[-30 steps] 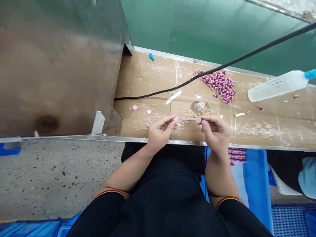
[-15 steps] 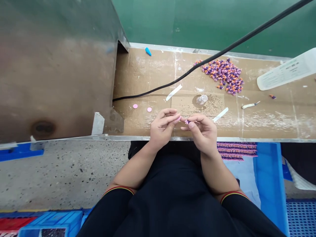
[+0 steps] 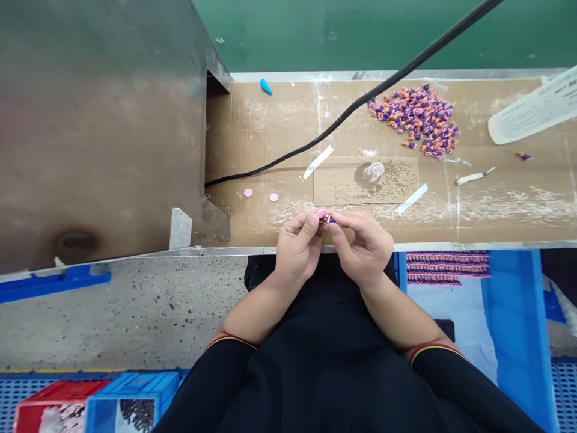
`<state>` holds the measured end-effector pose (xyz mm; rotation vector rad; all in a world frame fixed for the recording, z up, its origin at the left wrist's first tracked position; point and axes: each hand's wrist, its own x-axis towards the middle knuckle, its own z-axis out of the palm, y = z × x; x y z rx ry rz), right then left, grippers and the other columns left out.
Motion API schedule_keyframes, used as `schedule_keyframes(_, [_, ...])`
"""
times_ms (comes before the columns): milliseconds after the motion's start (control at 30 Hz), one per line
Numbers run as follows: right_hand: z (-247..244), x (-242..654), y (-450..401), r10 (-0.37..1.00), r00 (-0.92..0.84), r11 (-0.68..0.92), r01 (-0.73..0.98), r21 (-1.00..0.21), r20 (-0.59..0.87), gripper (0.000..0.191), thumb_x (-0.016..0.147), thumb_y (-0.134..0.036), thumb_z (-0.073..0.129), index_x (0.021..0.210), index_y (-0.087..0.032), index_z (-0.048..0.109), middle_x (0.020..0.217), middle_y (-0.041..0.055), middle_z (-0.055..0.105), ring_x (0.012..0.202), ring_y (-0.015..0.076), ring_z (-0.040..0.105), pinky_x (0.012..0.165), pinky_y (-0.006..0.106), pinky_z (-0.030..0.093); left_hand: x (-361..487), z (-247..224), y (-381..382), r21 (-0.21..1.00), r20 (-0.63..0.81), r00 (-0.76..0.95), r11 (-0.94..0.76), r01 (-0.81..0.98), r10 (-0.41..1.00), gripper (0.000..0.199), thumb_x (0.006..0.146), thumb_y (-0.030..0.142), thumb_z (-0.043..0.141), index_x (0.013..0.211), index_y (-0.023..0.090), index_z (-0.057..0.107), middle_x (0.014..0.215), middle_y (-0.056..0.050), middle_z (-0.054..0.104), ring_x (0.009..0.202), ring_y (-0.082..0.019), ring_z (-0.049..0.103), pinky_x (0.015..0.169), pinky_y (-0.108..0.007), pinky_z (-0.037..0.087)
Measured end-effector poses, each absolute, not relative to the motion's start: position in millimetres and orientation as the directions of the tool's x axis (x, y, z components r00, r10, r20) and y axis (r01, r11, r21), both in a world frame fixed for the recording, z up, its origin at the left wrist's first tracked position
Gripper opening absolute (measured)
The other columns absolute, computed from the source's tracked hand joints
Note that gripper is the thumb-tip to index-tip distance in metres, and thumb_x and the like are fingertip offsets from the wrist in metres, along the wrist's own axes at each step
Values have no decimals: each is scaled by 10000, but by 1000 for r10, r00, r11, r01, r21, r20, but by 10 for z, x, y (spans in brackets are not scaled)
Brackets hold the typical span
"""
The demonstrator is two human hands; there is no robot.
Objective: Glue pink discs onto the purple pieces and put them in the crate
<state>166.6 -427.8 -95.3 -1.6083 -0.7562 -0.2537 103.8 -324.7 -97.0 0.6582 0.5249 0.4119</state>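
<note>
Over the front edge of the bench my two hands meet. My left hand point(image 3: 297, 243) pinches a small pink disc point(image 3: 320, 213) between thumb and fingers. In the fingertips of my right hand point(image 3: 365, 243) is a small purple cone-shaped piece point(image 3: 331, 219) with a pale pink edge, right beside the disc; whether the two touch I cannot tell. Two more pink discs point(image 3: 274, 197) lie flat on the cardboard to the left. A heap of purple, orange and pink pieces point(image 3: 421, 117) lies at the back right.
A small clear cup point(image 3: 373, 172) stands on a wet cardboard piece point(image 3: 336, 189). A black cable point(image 3: 311, 143) crosses the bench. Rightward lie a thin brush-like tool point(image 3: 473, 177) and a white bottle point(image 3: 532, 111). A metal box point(image 3: 103, 132) stands left; a blue tray point(image 3: 514, 325) holds rows of pieces.
My hands have come closer together, bringing the pink disc and the purple piece side by side. The camera view has shifted slightly.
</note>
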Motion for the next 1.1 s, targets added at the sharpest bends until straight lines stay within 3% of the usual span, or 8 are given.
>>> schedule_keyframes(400, [-940,1671,-4290,331,728,-55,651,-757,601,189,1010,-145,779,1138,-278,817,1019,28,872,898,211,847,791,373,729,1027,-1048,-3307,764,-231,764,599,-241,602,286,773,515,1026,871,283,891,878,-26,810,806,-93,721,819,-202,610])
schedule_keyframes(633, [-933,1655,-4315,314,698,-101,699,-708,644,223,988,-142,815,1154,-290,819,1023,19,868,877,203,850,770,347,740,994,-1136,-3354,912,-25,690,299,-281,724,228,904,527,925,957,307,895,1035,-57,851,1009,-179,815,951,-299,674])
schedule_keyframes(867, [-889,1632,-4329,322,700,-98,695,-713,638,176,1003,-156,810,1133,-274,807,1002,25,859,870,199,846,752,336,739,963,-1115,-3339,942,197,667,50,-332,719,83,1025,342,822,1072,358,888,1068,-21,856,1039,-146,815,974,-274,661])
schedule_keyframes(1100, [-929,1647,-4317,308,697,-108,702,-704,648,207,1007,-162,794,1163,-298,817,1023,19,858,893,205,845,781,349,741,928,-1202,-3384,948,170,701,80,-309,692,156,1061,375,770,1180,368,872,1187,-34,847,1165,-178,803,1080,-320,645])
